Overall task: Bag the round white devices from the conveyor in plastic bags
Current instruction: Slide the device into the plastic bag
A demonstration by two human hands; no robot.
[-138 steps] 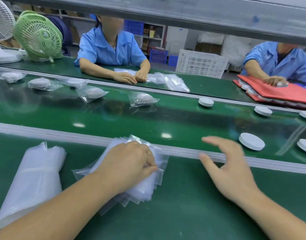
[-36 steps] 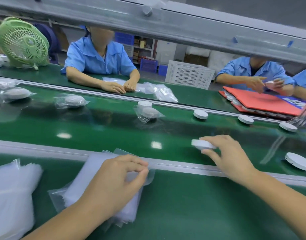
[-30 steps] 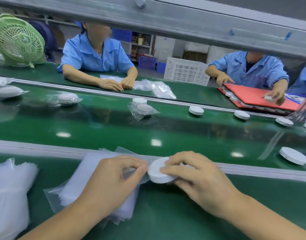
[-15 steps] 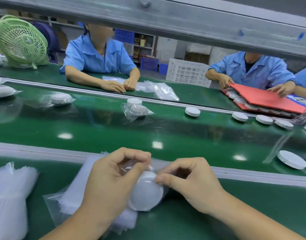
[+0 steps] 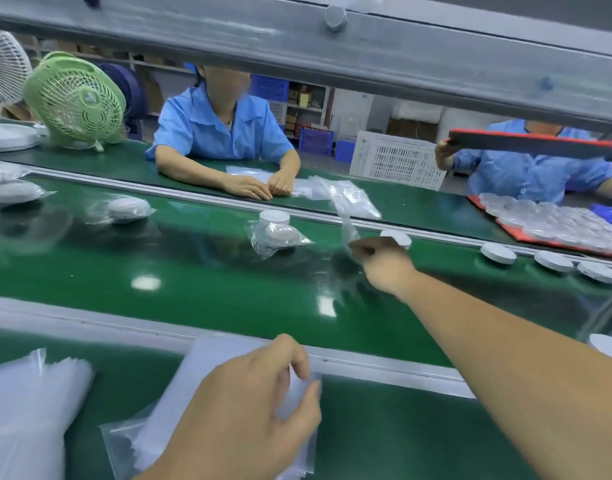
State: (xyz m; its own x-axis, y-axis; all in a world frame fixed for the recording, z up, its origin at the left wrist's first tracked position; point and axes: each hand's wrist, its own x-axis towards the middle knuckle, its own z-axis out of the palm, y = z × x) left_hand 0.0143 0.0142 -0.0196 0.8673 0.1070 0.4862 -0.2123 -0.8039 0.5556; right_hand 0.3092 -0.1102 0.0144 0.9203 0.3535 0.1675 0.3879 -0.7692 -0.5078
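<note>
The nearest round white device lies on the far side of the conveyor, half hidden behind the fingertips of the right hand, which reaches out over the belt. Those fingers are drawn together and seem to pinch a clear bag that rises as a blurred strip; we cannot tell whether anything is inside it (the smear on the belt just below is too blurred to read). Three more bare devices sit in a row further right, and another is cut off by the frame edge and the forearm. Toward the left, a bagged device lies just in front of a bare one, with more bagged ones beyond. On the near ledge the left hand rests on a stack of plastic bags, its thumb and forefinger curled onto the top sheet's edge. A soft white bundle at the left is too blurred for us to identify. A grey beam cuts off the heads of two workers in blue.
</note>
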